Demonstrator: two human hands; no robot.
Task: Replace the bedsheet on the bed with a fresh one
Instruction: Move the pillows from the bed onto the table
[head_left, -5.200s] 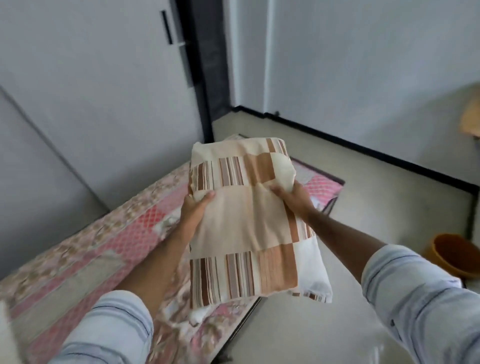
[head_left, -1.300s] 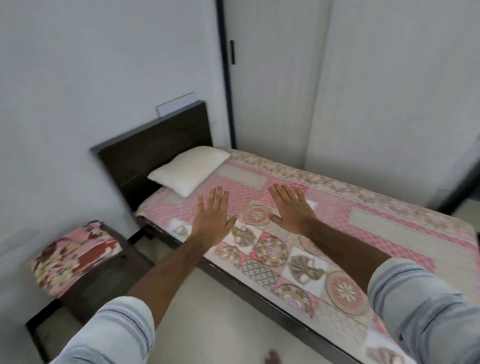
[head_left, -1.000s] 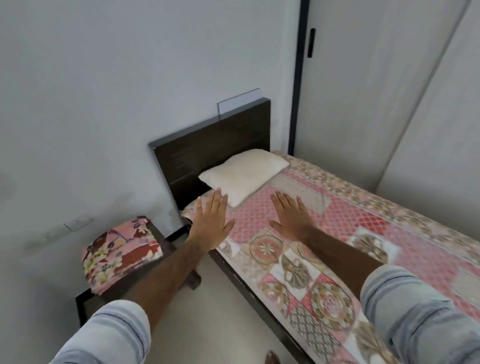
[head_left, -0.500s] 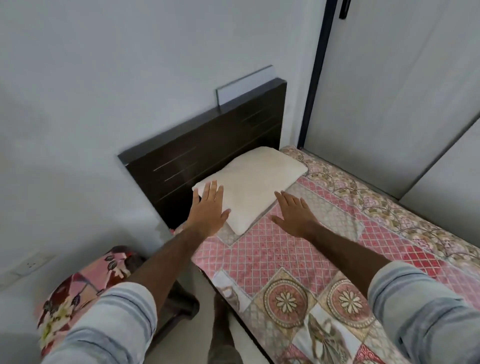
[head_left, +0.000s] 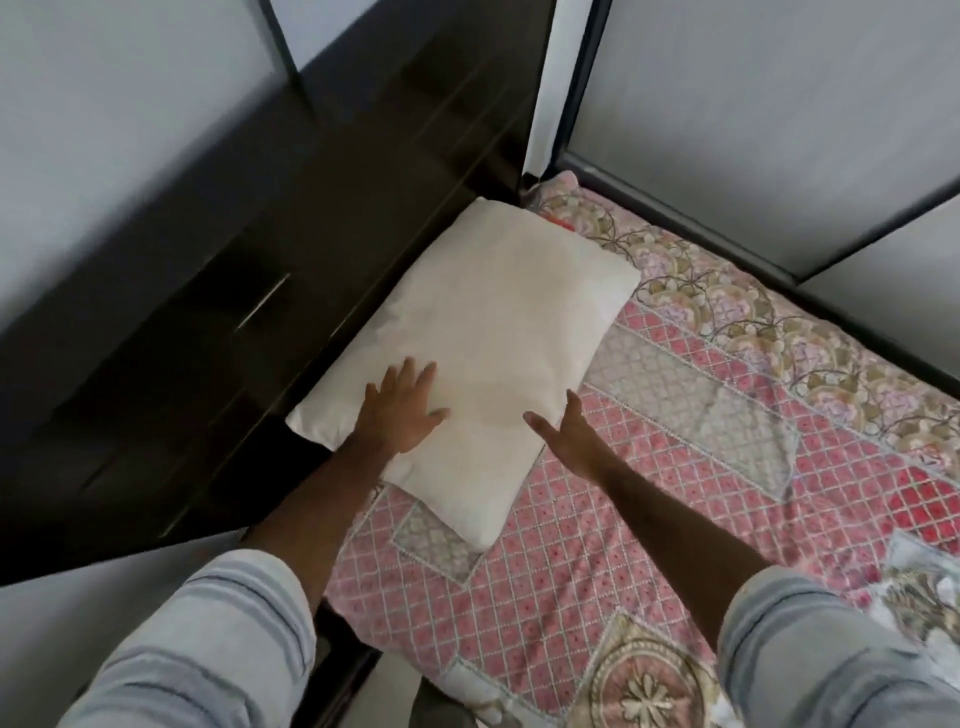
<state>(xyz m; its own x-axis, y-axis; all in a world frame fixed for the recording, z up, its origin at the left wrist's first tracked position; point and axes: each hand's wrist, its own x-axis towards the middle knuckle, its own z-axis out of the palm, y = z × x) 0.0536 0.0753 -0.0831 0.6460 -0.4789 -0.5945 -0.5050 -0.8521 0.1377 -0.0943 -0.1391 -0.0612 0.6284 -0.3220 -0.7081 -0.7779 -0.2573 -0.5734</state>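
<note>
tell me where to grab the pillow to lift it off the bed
Grip the pillow by its two long edges, a hand on each, coming from the bedside. It lies flat and diagonal against the headboard, so the near end is free; both hands are already there.

Both arms stretched forward, forearms bare, pale striped sleeves pushed up near elbows. Left hand (head_left: 400, 410) palm down, fingers straight and spread, pointing toward 12 o'clock, thumb out toward 3 o'clock. Right hand (head_left: 569, 434) at 3 o'clock of left, near it but apart, turned on edge, fingers straight, thumb out toward 9 o'clock.
</note>
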